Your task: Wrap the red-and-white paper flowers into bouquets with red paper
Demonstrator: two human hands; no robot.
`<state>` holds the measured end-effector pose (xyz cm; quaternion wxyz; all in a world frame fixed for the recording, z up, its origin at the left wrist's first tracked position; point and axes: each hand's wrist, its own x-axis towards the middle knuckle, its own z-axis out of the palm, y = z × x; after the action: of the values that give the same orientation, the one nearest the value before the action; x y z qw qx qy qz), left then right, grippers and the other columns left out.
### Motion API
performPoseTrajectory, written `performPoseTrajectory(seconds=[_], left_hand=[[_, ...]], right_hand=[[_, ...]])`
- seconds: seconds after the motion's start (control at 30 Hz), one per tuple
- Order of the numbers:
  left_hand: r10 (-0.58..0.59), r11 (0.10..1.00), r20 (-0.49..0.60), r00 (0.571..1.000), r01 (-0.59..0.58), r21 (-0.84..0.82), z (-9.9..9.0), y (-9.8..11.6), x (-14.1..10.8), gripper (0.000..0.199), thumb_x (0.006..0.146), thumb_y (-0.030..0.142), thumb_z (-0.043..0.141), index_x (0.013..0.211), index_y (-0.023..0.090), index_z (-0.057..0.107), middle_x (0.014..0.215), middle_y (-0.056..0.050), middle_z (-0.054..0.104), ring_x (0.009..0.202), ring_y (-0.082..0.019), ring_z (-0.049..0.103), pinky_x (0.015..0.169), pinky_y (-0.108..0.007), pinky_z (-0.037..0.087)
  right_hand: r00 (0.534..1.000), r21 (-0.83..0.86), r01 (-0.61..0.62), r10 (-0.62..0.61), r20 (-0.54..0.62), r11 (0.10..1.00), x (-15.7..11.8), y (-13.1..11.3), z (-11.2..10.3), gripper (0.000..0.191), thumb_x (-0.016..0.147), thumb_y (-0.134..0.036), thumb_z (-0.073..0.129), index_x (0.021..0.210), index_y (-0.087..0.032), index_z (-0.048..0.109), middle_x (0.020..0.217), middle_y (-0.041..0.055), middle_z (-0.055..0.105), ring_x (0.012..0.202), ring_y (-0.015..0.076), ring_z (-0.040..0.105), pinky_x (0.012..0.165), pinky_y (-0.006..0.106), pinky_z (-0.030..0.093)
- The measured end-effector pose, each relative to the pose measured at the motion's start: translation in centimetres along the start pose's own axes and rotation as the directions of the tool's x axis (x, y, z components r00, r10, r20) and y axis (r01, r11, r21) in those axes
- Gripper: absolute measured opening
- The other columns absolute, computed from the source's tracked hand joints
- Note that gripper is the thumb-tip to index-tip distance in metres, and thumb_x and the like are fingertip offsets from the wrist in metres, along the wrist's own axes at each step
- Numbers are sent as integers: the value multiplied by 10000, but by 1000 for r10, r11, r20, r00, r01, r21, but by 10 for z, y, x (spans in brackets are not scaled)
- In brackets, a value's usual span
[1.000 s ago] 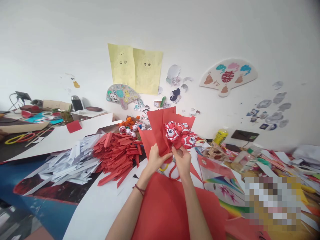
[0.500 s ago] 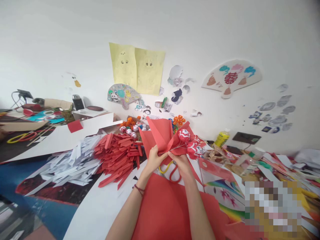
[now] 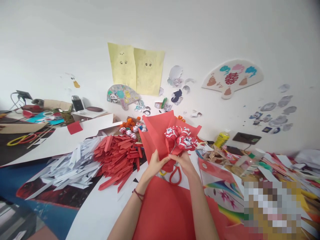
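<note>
In the middle of the head view, my left hand (image 3: 155, 163) is closed on the lower left of folded red wrapping paper (image 3: 158, 131). Opposite it, my right hand (image 3: 185, 163) pinches the gathered base, its thumb meeting the left thumb. Red-and-white paper flowers (image 3: 185, 141) stand against the paper's front, their thin stems running down to my thumbs. Fingers behind the paper are hidden. Scissors (image 3: 175, 176) with red and yellow handles lie just below the hands. A large red sheet (image 3: 170, 210) spreads under my forearms.
Piles of white strips (image 3: 72, 166) and red strips (image 3: 120, 156) lie at left. Small paper flowers (image 3: 128, 131) sit behind them. On the right are a rainbow-printed bag (image 3: 222, 190), a yellow bottle (image 3: 222, 138) and heaped craft scraps. A wall (image 3: 190, 30) closes off the back.
The red paper has unfolded wider behind the flowers. The flowers have turned from leaning right to more upright and bunched toward the middle. Both hands stay at the base.
</note>
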<state>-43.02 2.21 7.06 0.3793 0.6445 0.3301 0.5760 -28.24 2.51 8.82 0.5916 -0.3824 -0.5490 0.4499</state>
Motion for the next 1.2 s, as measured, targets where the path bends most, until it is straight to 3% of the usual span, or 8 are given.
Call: performPoseTrajectory(seconds=[0.13,0.3,0.43,0.53,0.8,1.03,1.2], left_hand=[[-11,1000,-6,1000,11,-17,1,3,7,387,831,362,603,1149,147,549,1117,-105,660,1045,-222,612,898,-350,492],[54,995,-13,998,-53,84,-3,12,36,353,834,329,593,1145,168,544,1120,-84,663,991,-214,629,882,-331,487],[47,989,-53,997,-39,141,-8,15,56,284,876,341,523,1094,164,562,1041,-76,684,899,-199,637,806,-306,492],[56,975,-66,996,-41,216,-8,13,63,249,884,358,504,1002,159,595,952,-62,691,814,-185,625,755,-291,477],[36,965,-66,997,-17,262,-4,-2,69,277,895,387,468,878,152,613,808,-36,665,711,-156,573,675,-256,438],[43,963,-32,999,-33,266,-6,-8,70,269,891,370,480,828,148,619,795,-37,677,707,-158,582,665,-255,429],[73,953,-33,997,-60,296,-5,-5,67,248,878,371,502,881,162,636,865,-48,686,792,-186,594,781,-310,435]], right_hand=[[999,-41,53,-53,-6,998,12,-8,-3,434,619,-261,772,1019,-245,605,1039,31,671,1007,222,608,914,401,486],[983,-140,180,-175,47,974,41,-22,-1,466,691,-309,727,1136,-267,595,1186,43,604,1136,230,547,1004,433,423],[948,-313,289,-316,-39,905,58,-22,-1,400,703,-334,719,1088,-254,646,1241,56,546,1232,242,454,1091,447,314],[927,-380,291,-357,-113,878,62,-14,-3,368,703,-353,717,1047,-234,665,1207,71,554,1194,248,470,1081,450,317],[961,-57,123,-133,-240,991,59,8,-7,394,675,-383,746,998,-193,624,1003,62,671,954,228,616,923,421,462],[979,-79,109,-120,-163,991,54,7,-5,280,714,-408,720,868,-189,637,816,35,673,820,208,628,776,338,503],[990,-87,77,-86,-110,993,52,6,-4,300,715,-412,721,886,-184,630,804,34,667,791,206,625,736,322,506]])
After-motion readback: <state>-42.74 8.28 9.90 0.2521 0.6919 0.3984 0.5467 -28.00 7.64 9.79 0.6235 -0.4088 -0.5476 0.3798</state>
